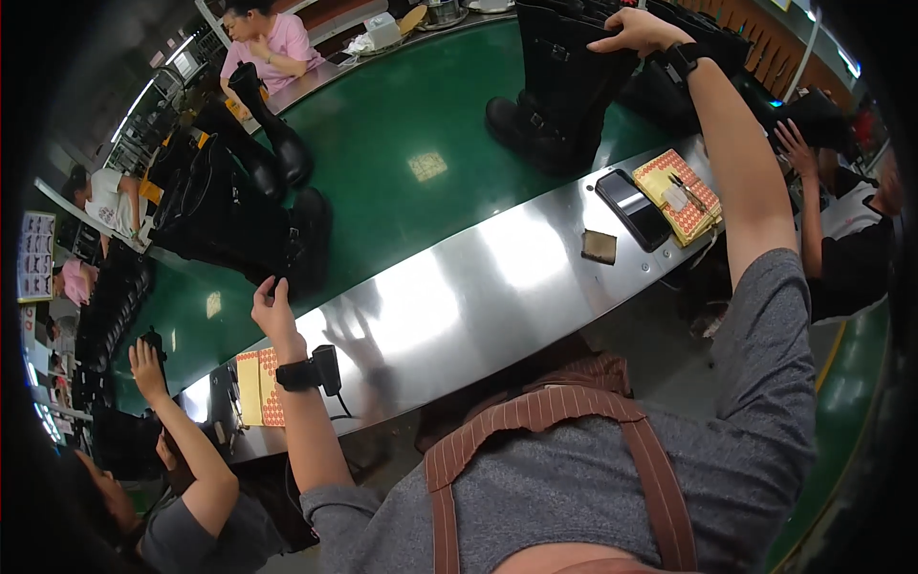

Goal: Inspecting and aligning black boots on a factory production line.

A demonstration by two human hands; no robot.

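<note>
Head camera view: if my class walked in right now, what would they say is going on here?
A person's right hand is at the upper shaft of tall black buckled boots on a smooth green work surface. The left hand is by the toe of another tall black buckled boot; contact is unclear. A co-worker in pink is across the surface.

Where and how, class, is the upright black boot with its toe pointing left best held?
Probably by its upper shaft, from the right: the boot stands upright, its tall shaft rises above the foot, and the toe juts left, away from that side.
</note>
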